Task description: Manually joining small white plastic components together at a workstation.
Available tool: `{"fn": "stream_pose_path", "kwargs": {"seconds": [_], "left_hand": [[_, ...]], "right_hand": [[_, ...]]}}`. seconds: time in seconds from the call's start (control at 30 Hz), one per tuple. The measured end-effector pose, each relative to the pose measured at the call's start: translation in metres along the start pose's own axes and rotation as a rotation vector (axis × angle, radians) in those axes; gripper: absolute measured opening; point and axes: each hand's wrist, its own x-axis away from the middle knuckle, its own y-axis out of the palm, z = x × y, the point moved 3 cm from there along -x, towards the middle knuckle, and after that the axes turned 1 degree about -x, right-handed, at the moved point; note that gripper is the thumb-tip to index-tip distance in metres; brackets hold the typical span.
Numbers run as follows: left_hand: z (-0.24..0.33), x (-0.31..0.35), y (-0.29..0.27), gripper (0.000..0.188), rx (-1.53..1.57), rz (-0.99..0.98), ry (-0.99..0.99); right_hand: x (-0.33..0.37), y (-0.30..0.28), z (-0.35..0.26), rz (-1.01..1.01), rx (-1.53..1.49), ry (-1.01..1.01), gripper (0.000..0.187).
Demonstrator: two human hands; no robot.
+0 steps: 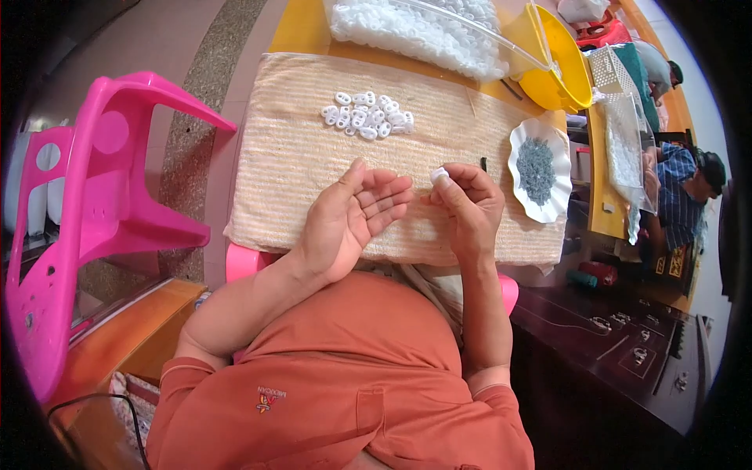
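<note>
A beige ribbed towel covers most of the yellow tabletop, its near edge hanging toward the person's lap. At the far edge of the tabletop lies a clear bag of white plastic pieces, a large stock that looks untouched, with a yellow basin at the far right corner. On the towel's right edge sits a white scalloped dish holding a heap of small grey parts. Near the towel's far edge rests a loose cluster of white plastic rings, perhaps 15 to 20; I judge these to be the finished or sorted few, so most of the work seems left.

The left hand lies open, palm up, fingers spread and empty, over the middle of the towel. The right hand is pinched shut on 1 small white piece at its fingertips, just beside the left fingers. The piece looks pale, rounded and glossy; its detail is too small to tell.
</note>
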Motion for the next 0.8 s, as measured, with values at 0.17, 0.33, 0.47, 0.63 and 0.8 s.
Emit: {"fn": "stream_pose_path", "kwargs": {"seconds": [0.17,0.33,0.47,0.63,0.8], "left_hand": [[0.004,0.0018,0.0037,0.054,0.011,0.006,0.01],[0.0048,0.0025,0.0027,0.06,0.036,-0.02,0.026],[0.0056,0.0025,0.0032,0.063,0.035,-0.041,0.036],[0.0082,0.0034,0.0051,0.064,-0.014,-0.066,0.093],[0.0076,0.0029,0.0051,0.062,-0.074,-0.115,0.124]], "right_hand": [[0.0,-0.0045,0.0051,0.002,-0.024,-0.008,0.017],[0.001,-0.0041,0.0056,-0.01,-0.004,-0.016,0.018],[0.0009,-0.0047,0.0072,-0.041,0.016,-0.022,0.019],[0.0006,-0.0063,0.0046,-0.045,0.056,-0.03,0.022],[0.0014,-0.0064,0.0042,-0.066,0.014,-0.07,0.024]]}}
